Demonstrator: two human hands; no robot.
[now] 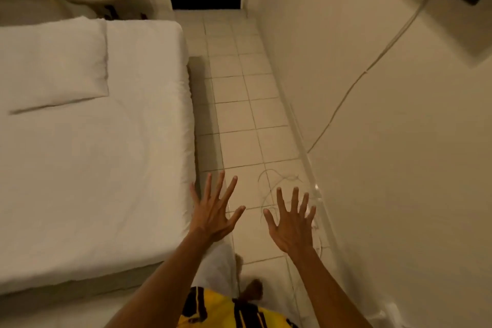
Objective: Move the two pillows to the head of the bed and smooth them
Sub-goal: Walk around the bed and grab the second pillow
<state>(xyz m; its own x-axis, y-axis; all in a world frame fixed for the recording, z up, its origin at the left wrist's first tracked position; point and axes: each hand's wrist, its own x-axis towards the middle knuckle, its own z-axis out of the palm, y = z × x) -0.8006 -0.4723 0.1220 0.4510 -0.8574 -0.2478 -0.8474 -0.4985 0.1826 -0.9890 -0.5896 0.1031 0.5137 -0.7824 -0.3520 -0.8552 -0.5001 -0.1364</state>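
One pillow (50, 61) is being seen lying flat on the bed (111, 168), at the far end of the mattress, its long edge running w/ the bed's far edge and its near corner sitting a little way in from the bed's right side. Its top is looking fairly even, only a soft fold showing along the near edge. A 2nd pillow is not being shown anywhere in view; whether it is lying off past the left border of the bed cannot be told.

Judged from this, the task is being left approx. half checked at best: one pillow is seemingly being placed at what is likely the head end, though no headboard is being shown to confirm that. Smoothing of it is looking mostly done. The other pillow is still to be accounted for.

Both hands are being held out over the tiled floor (239, 114), right of the bed's near corner, well apart from the pillow. The left hand (213, 216) is being held just beside the mattress edge, fingers spread wide, nothing in its grip. The right hand (291, 224) is being held further from the bed, toward the wall (399, 168), fingers likewise splayed and empty.

Containers: none are being shown on or near the bed. A thin cable (279, 181) is being seen looped on the floor beyond the right hand, running up the wall.
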